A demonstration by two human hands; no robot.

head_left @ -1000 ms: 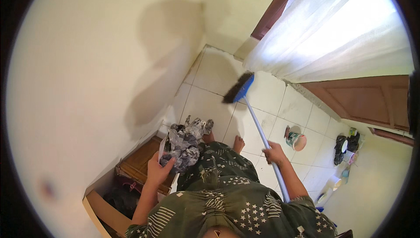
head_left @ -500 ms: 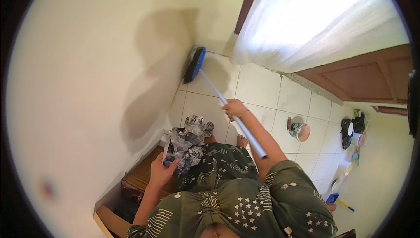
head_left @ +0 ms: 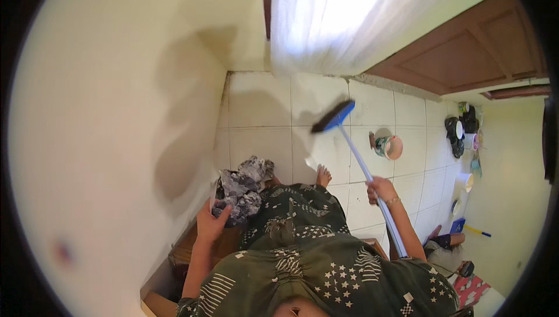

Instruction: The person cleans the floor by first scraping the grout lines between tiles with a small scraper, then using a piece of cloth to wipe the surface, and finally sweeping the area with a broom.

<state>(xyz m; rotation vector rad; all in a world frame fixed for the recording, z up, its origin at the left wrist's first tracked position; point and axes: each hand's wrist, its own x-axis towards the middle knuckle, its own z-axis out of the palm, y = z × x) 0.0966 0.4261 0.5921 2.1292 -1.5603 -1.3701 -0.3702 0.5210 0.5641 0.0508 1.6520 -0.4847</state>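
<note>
Blue broom (head_left: 339, 117) has swung nearer the bucket (head_left: 384, 147), right hand (head_left: 382, 190) gripping its handle (head_left: 358, 158); left hand (head_left: 211, 221) clutches crumpled grey sheets (head_left: 240, 191).

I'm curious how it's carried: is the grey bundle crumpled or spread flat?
Crumpled: the grey bundle bulges in uneven folds in the left hand.

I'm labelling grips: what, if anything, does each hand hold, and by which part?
The right hand holds a broom by its handle; the left hand, a crumpled grey bundle by its near left edge.
</note>
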